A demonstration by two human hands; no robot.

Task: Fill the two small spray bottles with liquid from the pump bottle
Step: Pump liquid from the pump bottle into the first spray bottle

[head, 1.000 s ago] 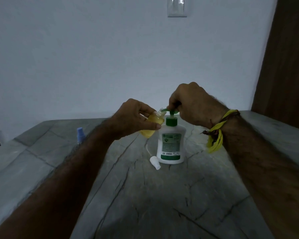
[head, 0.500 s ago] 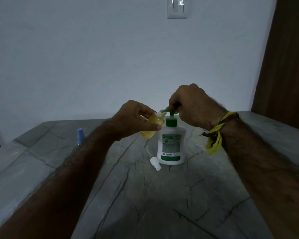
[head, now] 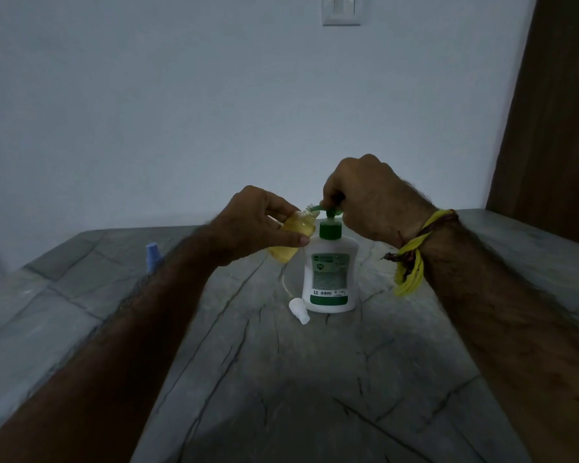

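Note:
A white pump bottle (head: pixel 330 272) with a green label and green pump head stands upright on the grey stone table (head: pixel 281 379). My right hand (head: pixel 371 198) grips the green pump head from above. My left hand (head: pixel 258 225) holds a small open spray bottle (head: pixel 290 238) holding yellow liquid, tilted so its neck meets the pump spout. That bottle's white spray cap (head: pixel 299 310) with its thin dip tube lies on the table just left of the pump bottle. A second small spray bottle with a blue cap (head: pixel 152 257) stands at the left, partly behind my left forearm.
A white wall rises behind the table, with a light switch plate (head: pixel 341 10) high up. A brown wooden door (head: pixel 555 111) stands at the right. A yellow thread band (head: pixel 411 259) is tied round my right wrist.
My right hand and the pump head have risen slightly. The left hand still holds the small bottle at the spout.

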